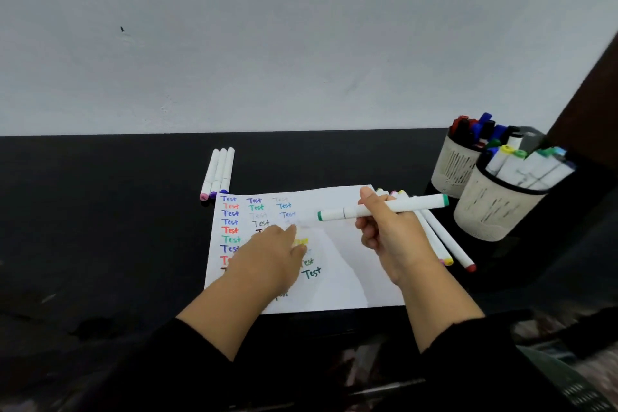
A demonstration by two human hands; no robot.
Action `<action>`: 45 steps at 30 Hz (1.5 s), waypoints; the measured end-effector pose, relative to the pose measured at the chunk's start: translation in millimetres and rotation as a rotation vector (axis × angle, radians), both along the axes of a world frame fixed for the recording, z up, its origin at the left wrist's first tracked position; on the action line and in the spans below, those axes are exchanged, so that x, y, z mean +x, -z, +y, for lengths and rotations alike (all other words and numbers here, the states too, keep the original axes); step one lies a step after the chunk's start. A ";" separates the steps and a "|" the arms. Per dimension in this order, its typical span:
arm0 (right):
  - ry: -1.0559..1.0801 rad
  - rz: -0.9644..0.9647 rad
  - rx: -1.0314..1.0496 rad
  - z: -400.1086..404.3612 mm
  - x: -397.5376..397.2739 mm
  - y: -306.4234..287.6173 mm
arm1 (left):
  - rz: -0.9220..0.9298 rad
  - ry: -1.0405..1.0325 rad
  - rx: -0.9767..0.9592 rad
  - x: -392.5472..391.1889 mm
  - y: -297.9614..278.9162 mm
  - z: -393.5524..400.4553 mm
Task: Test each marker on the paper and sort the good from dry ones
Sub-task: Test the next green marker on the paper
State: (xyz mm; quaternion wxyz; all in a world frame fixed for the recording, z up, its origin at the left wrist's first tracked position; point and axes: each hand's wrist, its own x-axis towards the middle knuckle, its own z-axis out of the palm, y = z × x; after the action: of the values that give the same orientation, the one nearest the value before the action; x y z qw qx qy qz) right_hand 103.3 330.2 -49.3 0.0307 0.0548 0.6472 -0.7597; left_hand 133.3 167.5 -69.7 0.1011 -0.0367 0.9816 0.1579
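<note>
My right hand (389,231) holds a green-capped marker (383,207) level above the paper (337,278), fingers curled round the barrel with the thumb on top; both caps are on, the near-cap end pointing to 9 o'clock. My left hand (267,257) lies palm-down on the paper, fingers extended and pressed together, tips toward 1 o'clock, covering part of the written columns. The paper sits on the black table (100,227) and bears rows of "Test" in blue, red, green, black and yellow, some of them faint. At 11 o'clock of the paper, three markers (219,172) lie side by side, just beyond its corner. At 3 o'clock of the paper, partly under my right hand, lies a loose group of markers (444,241). Farther toward 2 o'clock stand two mesh cups: the near cup (491,211) holds white-barrelled markers, the far cup (449,167) dark-capped pens.
</note>
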 end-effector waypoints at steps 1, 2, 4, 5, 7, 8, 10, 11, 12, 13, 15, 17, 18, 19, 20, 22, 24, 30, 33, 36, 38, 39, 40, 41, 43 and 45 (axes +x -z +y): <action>0.010 0.007 -0.002 5.9 1.9 -1.9 | 0.000 0.022 -0.110 -3.2 -0.8 5.8; 0.017 0.016 0.001 10.6 3.9 -3.3 | -0.001 0.037 -0.210 -6.3 -1.3 10.6; 0.044 0.037 0.042 22.4 7.9 -8.3 | 0.012 0.066 -0.334 -12.2 -3.5 23.1; 0.060 0.045 0.083 27.5 9.7 -11.9 | 0.029 0.085 -0.351 -14.0 -3.5 27.8; 0.113 0.067 0.184 40.7 12.7 -20.5 | 0.080 0.141 -0.311 -17.2 -0.3 37.1; 0.152 0.083 0.236 50.0 14.3 -26.0 | 0.100 0.166 -0.273 -18.6 2.7 42.1; 0.216 0.144 0.321 66.4 14.7 -36.8 | 0.120 0.185 -0.216 -20.4 10.6 45.8; 0.251 0.186 0.362 77.0 15.4 -42.3 | 0.134 0.199 -0.199 -21.7 14.8 49.2; 0.282 0.223 0.402 85.4 14.6 -46.7 | 0.149 0.207 -0.188 -22.0 18.9 50.2; 0.320 0.247 0.443 96.5 14.7 -50.7 | 0.160 0.217 -0.179 -22.1 22.4 53.9; 0.377 0.277 0.498 113.3 13.8 -56.4 | 0.176 0.197 -0.153 -20.7 27.6 55.8; 0.415 0.299 0.539 129.0 14.0 -59.0 | 0.215 0.167 -0.122 -20.3 31.8 57.2; 0.431 0.309 0.565 136.2 14.8 -59.8 | 0.233 0.159 -0.109 -19.9 33.4 58.4; 0.444 0.321 0.586 141.3 14.9 -60.1 | 0.242 0.151 -0.092 -19.8 34.6 58.0; 0.458 0.332 0.605 145.9 14.1 -59.4 | 0.246 0.146 -0.073 -20.1 35.3 58.0; 0.486 0.345 0.635 152.9 13.3 -57.3 | 0.246 0.142 -0.046 -20.3 36.0 58.6; 0.500 0.359 0.650 156.3 11.1 -55.1 | 0.252 0.138 -0.032 -19.7 36.4 58.5; 0.440 0.267 0.758 160.6 -1.0 -60.8 | 0.257 0.136 -0.024 -19.2 35.9 57.9; 0.387 0.174 0.884 160.9 -10.7 -67.7 | 0.252 0.134 -0.025 -19.2 35.6 57.9; 0.351 0.109 1.027 160.5 -20.6 -72.3 | 0.244 0.134 -0.020 -19.6 35.3 57.5; 0.338 0.071 1.072 160.9 -26.4 -75.0 | 0.232 0.139 -0.022 -20.9 35.6 58.0; 0.325 0.054 1.086 160.2 -29.9 -75.7 | 0.224 0.137 -0.025 -20.9 36.2 57.5; 0.315 0.040 1.102 160.2 -32.8 -77.0 | 0.222 0.138 -0.027 -21.1 36.1 57.6; 0.303 0.032 1.122 159.7 -35.5 -78.4 | 0.221 0.137 -0.025 -21.1 36.2 57.3; 0.290 0.023 1.158 158.3 -40.9 -79.9 | 0.221 0.135 -0.022 -20.9 36.0 57.1; 0.316 0.031 1.146 157.3 -44.0 -79.4 | 0.226 0.141 -0.027 -20.9 35.1 57.8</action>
State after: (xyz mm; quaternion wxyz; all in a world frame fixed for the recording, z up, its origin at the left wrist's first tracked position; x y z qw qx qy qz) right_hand 59.3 487.5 30.1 -0.1267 0.1469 0.9385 -0.2855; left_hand 112.4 225.2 -104.8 0.0001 0.0489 0.9889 0.1402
